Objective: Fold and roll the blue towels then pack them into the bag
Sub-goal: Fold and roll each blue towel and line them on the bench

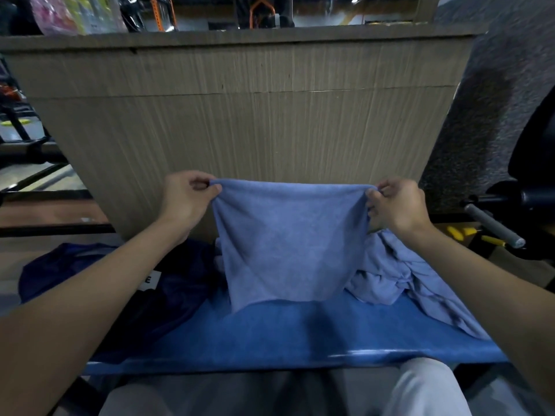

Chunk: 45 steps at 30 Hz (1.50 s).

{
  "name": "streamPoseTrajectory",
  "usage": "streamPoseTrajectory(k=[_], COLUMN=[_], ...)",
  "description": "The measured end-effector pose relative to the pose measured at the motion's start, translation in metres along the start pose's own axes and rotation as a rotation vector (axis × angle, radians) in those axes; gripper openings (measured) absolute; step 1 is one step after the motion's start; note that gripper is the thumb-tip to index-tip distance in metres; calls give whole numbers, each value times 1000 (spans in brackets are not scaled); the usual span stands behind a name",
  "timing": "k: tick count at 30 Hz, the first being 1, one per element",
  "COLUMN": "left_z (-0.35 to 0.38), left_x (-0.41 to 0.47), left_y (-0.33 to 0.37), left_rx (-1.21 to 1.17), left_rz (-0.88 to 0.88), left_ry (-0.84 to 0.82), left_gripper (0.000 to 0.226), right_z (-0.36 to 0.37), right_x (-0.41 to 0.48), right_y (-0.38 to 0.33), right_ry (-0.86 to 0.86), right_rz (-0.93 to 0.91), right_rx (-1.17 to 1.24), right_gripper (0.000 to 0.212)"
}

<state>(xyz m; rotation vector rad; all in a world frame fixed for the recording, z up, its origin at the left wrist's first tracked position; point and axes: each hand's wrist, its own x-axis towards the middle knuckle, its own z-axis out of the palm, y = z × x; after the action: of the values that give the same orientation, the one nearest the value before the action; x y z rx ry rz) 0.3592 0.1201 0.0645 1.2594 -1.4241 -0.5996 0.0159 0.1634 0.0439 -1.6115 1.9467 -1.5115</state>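
A light blue towel hangs spread out in front of me, held up above the blue table. My left hand pinches its top left corner and my right hand pinches its top right corner. The towel's lower edge hangs just over the table surface. A crumpled heap of more light blue towels lies on the table to the right, under my right forearm. A dark navy bag with a white label lies slumped on the left of the table, partly hidden by my left forearm.
A tall ribbed beige panel stands right behind the table. A black chair with a grey handle is at the right. Dark rails and floor show at the left. My legs in light trousers sit below the table's front edge.
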Motion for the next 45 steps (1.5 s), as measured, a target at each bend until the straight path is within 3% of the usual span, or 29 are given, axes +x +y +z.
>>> streamPoseTrajectory(k=[5, 11, 15, 18, 20, 30, 33, 38, 45], left_z=[-3, -10, -13, -12, -10, -2, 10, 21, 53], left_x=[5, -31, -77, -112, -133, -169, -173, -163, -119], left_y=[17, -7, -52, -83, -101, -151, -165, -187, -205], left_rx=[-76, -58, 41, 110, 181, 492, 496, 601, 483], left_rz=[47, -120, -296, -413, -453, -338, -291, -303, -226], left_ry=[20, -117, -335, -431, -495, -784, -844, -735, -470], left_gripper=[9, 6, 5, 15, 17, 32, 16, 14, 7], right_z=[2, -1, 11, 17, 21, 43, 54, 72, 112], right_x=[13, -22, -71, -115, -139, -180, -182, -168, -126], right_y=[-2, 13, 59, 96, 113, 142, 150, 160, 178], right_ry=[57, -32, -309, -541, -658, -780, -785, -703, -521], right_rz=[-49, -64, -87, 58, 125, 329, 289, 176, 8], right_rx=[52, -61, -118, -123, -113, -51, -170, -275, -254], right_gripper=[10, 9, 38, 24, 30, 28, 38, 38, 37])
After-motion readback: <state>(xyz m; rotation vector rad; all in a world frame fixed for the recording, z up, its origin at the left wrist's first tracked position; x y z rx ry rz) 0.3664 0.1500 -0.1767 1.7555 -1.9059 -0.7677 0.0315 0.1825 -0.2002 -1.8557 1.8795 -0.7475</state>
